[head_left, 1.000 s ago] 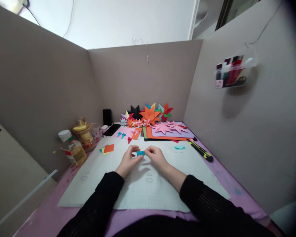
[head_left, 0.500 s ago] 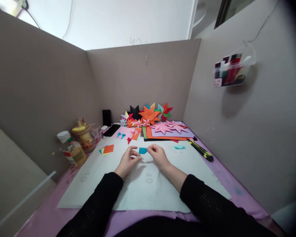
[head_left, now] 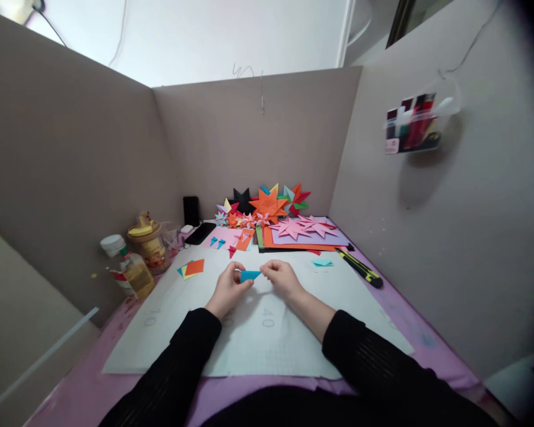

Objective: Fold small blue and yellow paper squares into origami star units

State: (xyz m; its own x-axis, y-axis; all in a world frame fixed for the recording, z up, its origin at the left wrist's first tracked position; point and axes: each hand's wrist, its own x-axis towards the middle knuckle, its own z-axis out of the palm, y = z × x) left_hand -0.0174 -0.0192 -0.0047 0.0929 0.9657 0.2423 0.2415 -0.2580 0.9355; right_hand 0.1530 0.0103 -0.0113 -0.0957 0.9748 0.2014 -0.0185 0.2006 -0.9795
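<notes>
Between my hands is a small folded blue paper (head_left: 250, 276), tapering to a point on the right. My left hand (head_left: 228, 288) grips its left end between thumb and fingers. The fingertips of my right hand (head_left: 282, 277) pinch the pointed right end. Both hands are just above the white sheet (head_left: 267, 350). Left of them lie orange, yellow and blue paper squares (head_left: 194, 267). To the right rests a folded turquoise paper (head_left: 323, 263).
Folded paper stars (head_left: 269, 204) stand at the back, with pink stars (head_left: 291, 228) on stacked coloured sheets. A yellow-black cutter (head_left: 361, 270) lies at the right. A bottle (head_left: 136, 276), a jar (head_left: 149, 246) and a dark phone (head_left: 200, 233) are at the left.
The blue paper has turned from a wider five-sided look to a narrower pointed shape and shifted slightly left. My left fingers have closed on its left end.
</notes>
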